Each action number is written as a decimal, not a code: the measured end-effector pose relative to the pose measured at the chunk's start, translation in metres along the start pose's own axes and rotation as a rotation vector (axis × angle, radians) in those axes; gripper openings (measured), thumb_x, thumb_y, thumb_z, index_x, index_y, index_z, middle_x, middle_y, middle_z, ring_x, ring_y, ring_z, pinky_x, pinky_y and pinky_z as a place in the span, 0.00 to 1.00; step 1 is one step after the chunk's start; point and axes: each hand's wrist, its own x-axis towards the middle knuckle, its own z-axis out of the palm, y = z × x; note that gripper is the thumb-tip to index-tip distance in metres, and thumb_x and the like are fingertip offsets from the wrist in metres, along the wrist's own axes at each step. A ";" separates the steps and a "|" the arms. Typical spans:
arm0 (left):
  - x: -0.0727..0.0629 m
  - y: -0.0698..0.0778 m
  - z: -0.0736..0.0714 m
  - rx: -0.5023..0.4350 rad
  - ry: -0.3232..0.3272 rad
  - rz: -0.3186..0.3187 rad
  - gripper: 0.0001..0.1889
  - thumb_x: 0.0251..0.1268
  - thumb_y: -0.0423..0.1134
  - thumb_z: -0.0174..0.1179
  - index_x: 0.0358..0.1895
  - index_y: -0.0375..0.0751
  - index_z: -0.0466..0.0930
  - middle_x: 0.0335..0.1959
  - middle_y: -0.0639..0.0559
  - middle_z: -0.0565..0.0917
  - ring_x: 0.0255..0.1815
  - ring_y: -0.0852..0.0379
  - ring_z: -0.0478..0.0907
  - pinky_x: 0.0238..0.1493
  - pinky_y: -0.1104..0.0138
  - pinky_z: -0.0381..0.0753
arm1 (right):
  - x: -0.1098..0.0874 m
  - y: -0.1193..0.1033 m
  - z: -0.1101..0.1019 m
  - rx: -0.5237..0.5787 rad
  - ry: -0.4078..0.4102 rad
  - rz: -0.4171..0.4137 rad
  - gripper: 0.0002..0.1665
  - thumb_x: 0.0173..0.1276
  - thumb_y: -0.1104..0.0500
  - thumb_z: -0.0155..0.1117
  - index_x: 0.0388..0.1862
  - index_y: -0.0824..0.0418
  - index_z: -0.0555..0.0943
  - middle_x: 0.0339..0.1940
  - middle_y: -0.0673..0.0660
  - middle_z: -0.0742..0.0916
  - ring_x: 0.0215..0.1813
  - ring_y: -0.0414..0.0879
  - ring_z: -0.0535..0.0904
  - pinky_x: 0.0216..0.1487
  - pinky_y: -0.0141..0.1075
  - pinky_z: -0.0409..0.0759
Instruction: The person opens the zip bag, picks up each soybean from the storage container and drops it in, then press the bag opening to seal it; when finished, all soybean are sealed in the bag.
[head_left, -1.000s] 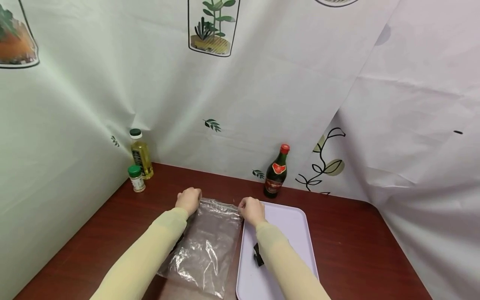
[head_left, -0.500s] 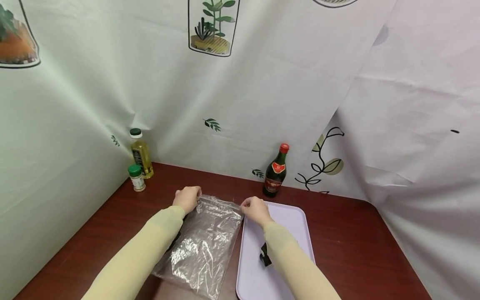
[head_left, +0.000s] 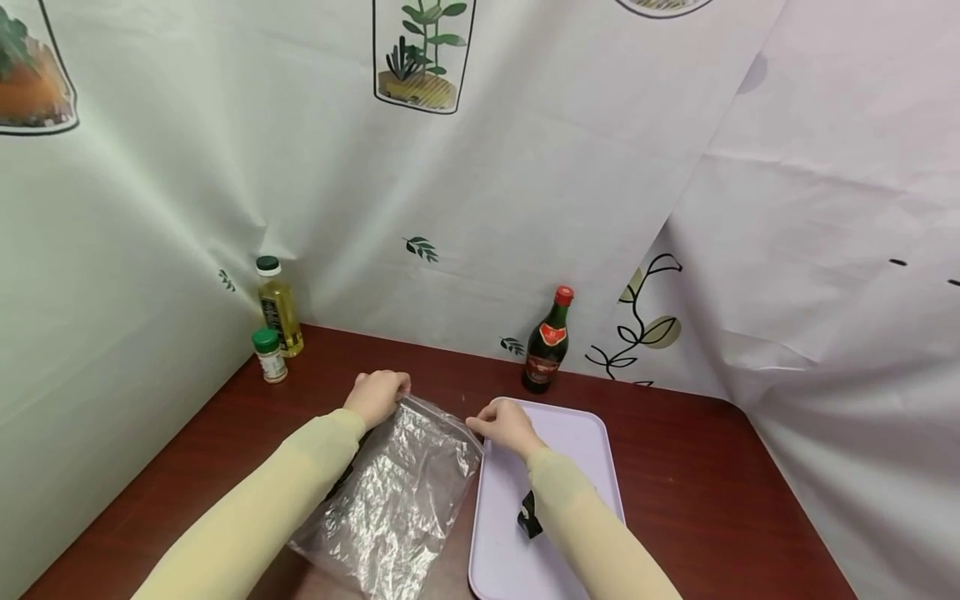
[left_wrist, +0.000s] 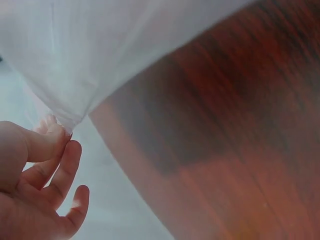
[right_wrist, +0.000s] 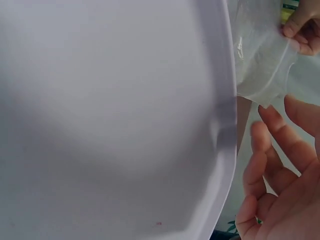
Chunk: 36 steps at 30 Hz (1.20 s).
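Note:
A clear plastic zip bag (head_left: 405, 492) hangs aslant above the table, its zip edge at the top. My left hand (head_left: 377, 397) holds its upper left corner, and in the left wrist view the thumb and fingers of that hand (left_wrist: 45, 170) pinch the gathered film. Close to the bag's other top corner is my right hand (head_left: 510, 425), over the tray's far left corner. In the right wrist view, thumb and forefinger of the right hand (right_wrist: 285, 170) are apart, with the bag's corner (right_wrist: 267, 97) just beyond the fingertips.
A pale lilac tray (head_left: 558, 442) lies on the dark red table (head_left: 690, 492). Behind stand a red-capped dark bottle (head_left: 546, 346), an oil bottle (head_left: 280, 312) and a green-lidded spice jar (head_left: 269, 357). A small black object (head_left: 529, 514) shows beside my right forearm.
My right hand has let go of the bag's right top corner, which has dropped below the fingers. The bag now slants down to the right; the left hand keeps its grip.

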 end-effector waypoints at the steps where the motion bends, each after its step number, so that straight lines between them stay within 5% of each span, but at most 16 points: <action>1: 0.000 0.001 -0.002 0.003 0.003 0.010 0.11 0.56 0.25 0.60 0.29 0.48 0.76 0.26 0.56 0.79 0.29 0.57 0.74 0.36 0.58 0.68 | 0.000 0.000 0.001 0.008 -0.012 -0.015 0.14 0.61 0.51 0.67 0.25 0.60 0.87 0.26 0.51 0.83 0.31 0.38 0.73 0.34 0.32 0.75; 13: -0.003 0.015 -0.005 0.009 0.016 0.078 0.11 0.58 0.27 0.61 0.28 0.50 0.76 0.27 0.57 0.79 0.31 0.57 0.75 0.38 0.56 0.68 | -0.003 -0.019 0.003 0.134 -0.160 -0.033 0.12 0.61 0.52 0.67 0.27 0.60 0.88 0.18 0.54 0.86 0.22 0.35 0.72 0.24 0.27 0.70; 25: -0.006 0.023 -0.011 -0.043 0.046 0.067 0.10 0.59 0.28 0.60 0.30 0.51 0.78 0.29 0.57 0.80 0.34 0.55 0.77 0.40 0.54 0.70 | -0.006 -0.023 0.007 0.155 -0.172 -0.052 0.07 0.61 0.57 0.66 0.33 0.61 0.86 0.16 0.50 0.84 0.23 0.41 0.79 0.24 0.27 0.71; 36: -0.009 0.034 -0.016 -0.079 0.071 0.032 0.07 0.61 0.31 0.58 0.32 0.50 0.80 0.30 0.56 0.81 0.36 0.54 0.79 0.40 0.54 0.72 | -0.011 -0.032 0.009 0.098 -0.122 -0.111 0.07 0.56 0.65 0.61 0.22 0.63 0.84 0.15 0.52 0.82 0.18 0.35 0.70 0.22 0.27 0.68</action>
